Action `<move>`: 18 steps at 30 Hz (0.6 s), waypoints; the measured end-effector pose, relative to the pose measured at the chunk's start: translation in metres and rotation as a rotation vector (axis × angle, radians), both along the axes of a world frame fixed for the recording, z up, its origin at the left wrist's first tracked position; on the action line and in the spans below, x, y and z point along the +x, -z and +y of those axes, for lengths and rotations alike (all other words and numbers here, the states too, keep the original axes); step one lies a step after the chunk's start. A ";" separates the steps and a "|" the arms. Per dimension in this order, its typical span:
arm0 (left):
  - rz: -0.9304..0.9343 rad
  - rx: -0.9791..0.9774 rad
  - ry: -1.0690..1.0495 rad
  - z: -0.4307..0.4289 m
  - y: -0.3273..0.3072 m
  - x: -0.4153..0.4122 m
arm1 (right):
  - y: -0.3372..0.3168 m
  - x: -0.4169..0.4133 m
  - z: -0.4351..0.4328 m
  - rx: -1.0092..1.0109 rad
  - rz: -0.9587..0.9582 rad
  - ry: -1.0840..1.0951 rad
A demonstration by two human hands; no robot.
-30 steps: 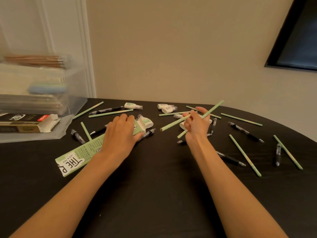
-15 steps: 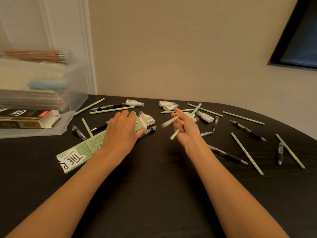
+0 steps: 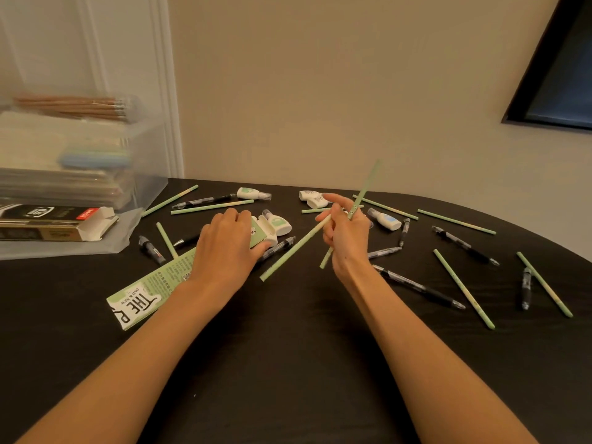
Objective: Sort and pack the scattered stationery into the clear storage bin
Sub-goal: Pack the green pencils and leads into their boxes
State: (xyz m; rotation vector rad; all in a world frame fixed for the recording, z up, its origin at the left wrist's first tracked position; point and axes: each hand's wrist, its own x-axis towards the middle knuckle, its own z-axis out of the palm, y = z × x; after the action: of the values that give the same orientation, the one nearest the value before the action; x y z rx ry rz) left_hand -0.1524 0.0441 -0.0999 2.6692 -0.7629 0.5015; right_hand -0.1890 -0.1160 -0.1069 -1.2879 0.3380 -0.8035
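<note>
1. R hand point(image 3: 346, 233) pinches two green pencils point(image 3: 294, 249), crossed.
2. Clear bin point(image 3: 144, 161): far left of both hands.
3. Pencil box point(image 3: 153, 280): gripped by L hand point(image 3: 224, 248); mouth just left of R hand, long axis diagonal.
4. Pencils prob need aligning w/ it.

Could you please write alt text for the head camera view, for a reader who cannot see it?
A person's right hand holds two green pencils above a black table, while the left hand holds a green pencil box. More green pencils, black pens and correction tapes lie scattered around, with a clear storage bin at the left.
</note>
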 end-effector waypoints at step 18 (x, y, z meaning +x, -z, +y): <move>0.009 0.005 -0.025 -0.001 -0.001 0.003 | 0.008 0.004 -0.008 0.200 0.128 -0.269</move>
State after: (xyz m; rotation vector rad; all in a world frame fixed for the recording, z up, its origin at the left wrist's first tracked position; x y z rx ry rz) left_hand -0.1498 0.0432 -0.0993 2.6866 -0.7305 0.4942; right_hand -0.1851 -0.1237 -0.1145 -1.1683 0.3301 -0.4491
